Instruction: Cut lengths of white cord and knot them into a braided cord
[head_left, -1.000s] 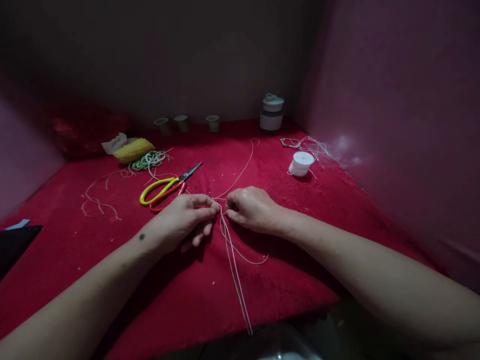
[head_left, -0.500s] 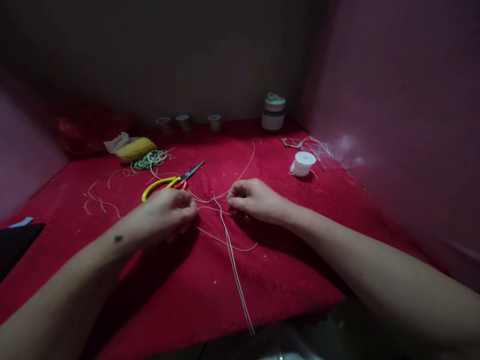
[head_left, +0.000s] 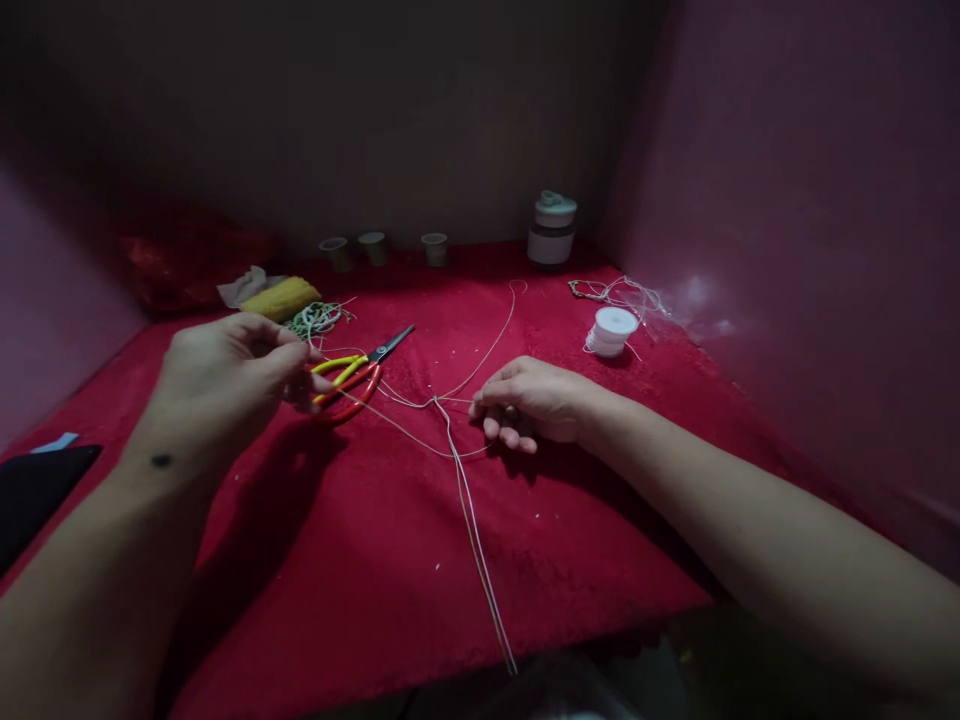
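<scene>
My left hand is raised at the left, thumb and fingers pinching a thin tan cord that sags across toward the right hand. My right hand is closed in a pinch on a pale cord that leads from a small knot at the table's middle; its other fingers curl below. From the knot, white and tan strands run down to the front edge, and another thin strand curves away to the back. Scissors with yellow and red handles lie beside the left fingertips, touching or not I cannot tell.
On the red cloth stand a white thread spool at right, a lidded jar and several spools at the back. A yellow bundle and green-white cords lie at left. Pink walls flank the table.
My left hand has moved left and up, drawing the tan cord out with it and uncovering the scissors' red handle. The right hand has shifted slightly, its lower fingers now showing.
</scene>
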